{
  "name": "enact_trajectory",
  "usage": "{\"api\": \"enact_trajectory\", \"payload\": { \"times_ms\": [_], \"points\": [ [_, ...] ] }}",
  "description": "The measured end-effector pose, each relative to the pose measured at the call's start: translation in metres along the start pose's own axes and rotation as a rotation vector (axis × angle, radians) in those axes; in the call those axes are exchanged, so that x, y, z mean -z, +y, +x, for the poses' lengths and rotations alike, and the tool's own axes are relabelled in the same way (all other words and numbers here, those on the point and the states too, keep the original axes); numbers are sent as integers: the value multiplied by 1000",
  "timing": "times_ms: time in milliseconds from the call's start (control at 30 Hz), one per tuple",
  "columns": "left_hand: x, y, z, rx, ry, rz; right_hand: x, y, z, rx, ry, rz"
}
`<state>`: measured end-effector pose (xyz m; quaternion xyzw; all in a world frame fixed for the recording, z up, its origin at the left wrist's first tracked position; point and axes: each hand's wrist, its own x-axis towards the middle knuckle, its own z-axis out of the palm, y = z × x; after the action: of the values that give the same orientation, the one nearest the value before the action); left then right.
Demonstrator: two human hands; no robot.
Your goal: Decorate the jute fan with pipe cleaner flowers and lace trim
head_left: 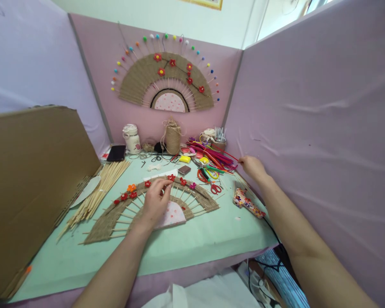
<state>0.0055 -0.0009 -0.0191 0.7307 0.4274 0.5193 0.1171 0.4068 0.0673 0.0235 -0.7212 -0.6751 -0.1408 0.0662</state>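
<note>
My right hand (253, 167) is closed at the right of the table, pinching the end of a red pipe cleaner (229, 154). That stem runs back to a bundle of red and magenta pipe cleaners (216, 159). Over the middle of a twine-woven stick fan (99, 226) is my left hand (155, 203), its fingers curled beside a red flower (171, 177). What those fingers hold, if anything, is hidden. More red, orange and magenta flowers line the fan's upper band. A pink dotted half-circle (175, 214) sits at its base, partly covered by my left hand.
A floral glue gun (247, 203) with a cord lies at the right edge. Red-handled scissors (215, 188) lie behind the fan. Loose wooden sticks (96, 194) and a cardboard sheet (32, 184) are left. Behind stand a twine spool (173, 137) and white bottle (132, 140).
</note>
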Motion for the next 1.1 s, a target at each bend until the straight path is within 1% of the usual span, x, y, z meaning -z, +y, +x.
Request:
{"api": "enact_trajectory", "payload": {
  "times_ms": [167,333,467,600,733,867,1000,1100],
  "points": [
    [0,-2,0,6,2,-2,-2,1,12,12,-44,-10],
    [0,-2,0,12,6,-9,-2,-2,32,10,-136,-45],
    [1,-2,0,3,-3,-1,-1,-13,55,-7,-242,-91],
    [2,-1,0,10,6,-6,-5,-26,76,-51,-362,-141],
    [2,0,1,10,13,-17,-6,-34,84,-80,-436,-170],
    [2,0,0,1,2,-8,-2,-34,82,-134,-439,-180],
    [1,-1,1,-1,-19,0,3,-34,81,-211,-376,-179],
    [1,1,1,-6,-35,11,3,-40,84,-245,-334,-160]
  ]
}}
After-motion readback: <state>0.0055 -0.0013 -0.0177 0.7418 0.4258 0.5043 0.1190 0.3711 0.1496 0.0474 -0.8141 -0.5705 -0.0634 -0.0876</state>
